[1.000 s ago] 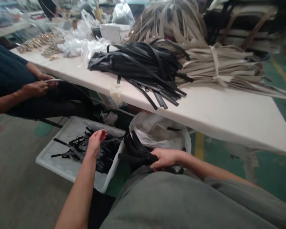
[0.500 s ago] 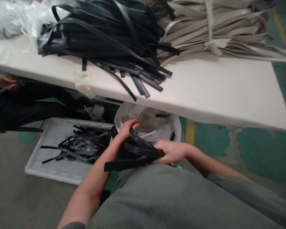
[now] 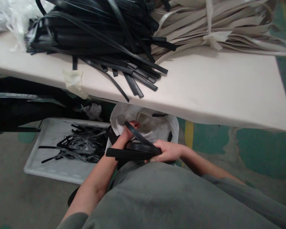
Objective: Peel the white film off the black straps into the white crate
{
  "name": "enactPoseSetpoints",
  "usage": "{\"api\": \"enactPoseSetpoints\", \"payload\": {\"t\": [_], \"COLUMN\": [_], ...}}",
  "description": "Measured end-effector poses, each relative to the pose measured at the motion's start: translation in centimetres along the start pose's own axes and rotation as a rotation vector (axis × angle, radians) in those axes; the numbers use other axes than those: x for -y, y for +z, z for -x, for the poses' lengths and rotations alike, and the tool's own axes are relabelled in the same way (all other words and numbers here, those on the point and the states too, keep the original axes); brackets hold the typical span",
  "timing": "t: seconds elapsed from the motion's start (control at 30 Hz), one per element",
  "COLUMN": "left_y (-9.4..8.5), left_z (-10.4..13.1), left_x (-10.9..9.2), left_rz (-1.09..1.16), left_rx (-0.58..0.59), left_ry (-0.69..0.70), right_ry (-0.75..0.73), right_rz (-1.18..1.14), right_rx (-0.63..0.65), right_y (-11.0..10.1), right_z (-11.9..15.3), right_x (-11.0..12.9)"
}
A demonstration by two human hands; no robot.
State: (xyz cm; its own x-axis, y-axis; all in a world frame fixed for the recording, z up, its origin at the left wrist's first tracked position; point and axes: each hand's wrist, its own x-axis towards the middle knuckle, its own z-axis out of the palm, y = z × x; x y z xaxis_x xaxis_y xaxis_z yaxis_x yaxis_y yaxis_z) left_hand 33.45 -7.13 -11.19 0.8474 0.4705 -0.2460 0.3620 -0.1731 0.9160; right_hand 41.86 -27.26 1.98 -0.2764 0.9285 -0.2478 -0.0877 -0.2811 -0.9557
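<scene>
While the right grip (image 3: 169, 150) clamps black straps (image 3: 141, 147), they reach leftward past the left grip (image 3: 127, 133), its closure unclear.

Black straps (image 3: 131, 154): flat, bunched, ends fanned leftward, held in right grip (image 3: 169, 150).

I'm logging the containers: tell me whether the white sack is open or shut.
Open. The white sack has a wide, gaping mouth, its pale inner wall plainly showing.

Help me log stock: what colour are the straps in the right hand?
The straps are black; see the head view.
</scene>
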Motion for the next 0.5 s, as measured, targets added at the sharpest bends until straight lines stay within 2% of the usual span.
{"api": "enactPoseSetpoints", "payload": {"t": [0.1, 0.23, 0.37, 0.5], "left_y": [-3.2, -8.4, -13.0, -17.3], "left_z": [3.1, 10.2, 18.1, 25.0], "left_x": [-0.3, -1.1, -2.7, -4.6], "left_rz": [0.25, 0.592, 0.727, 0.617], "left_rx": [-0.259, -0.552, -0.819, -1.134], "left_ry": [-0.133, -0.219, -0.141, 0.043], "right_ry": [0.032, 0.033, -0.017, -0.043], "right_rz": [-0.106, -0.251, -0.22, -0.264], "right_rx": [-0.036, -0.179, -0.328, -0.34], "right_y": [0.3, 0.7, 1.3, 2.6], "right_z": [-0.6, -2.9, -6.8, -11.1], "right_x": [0.3, 1.7, 4.1, 7.3]}}
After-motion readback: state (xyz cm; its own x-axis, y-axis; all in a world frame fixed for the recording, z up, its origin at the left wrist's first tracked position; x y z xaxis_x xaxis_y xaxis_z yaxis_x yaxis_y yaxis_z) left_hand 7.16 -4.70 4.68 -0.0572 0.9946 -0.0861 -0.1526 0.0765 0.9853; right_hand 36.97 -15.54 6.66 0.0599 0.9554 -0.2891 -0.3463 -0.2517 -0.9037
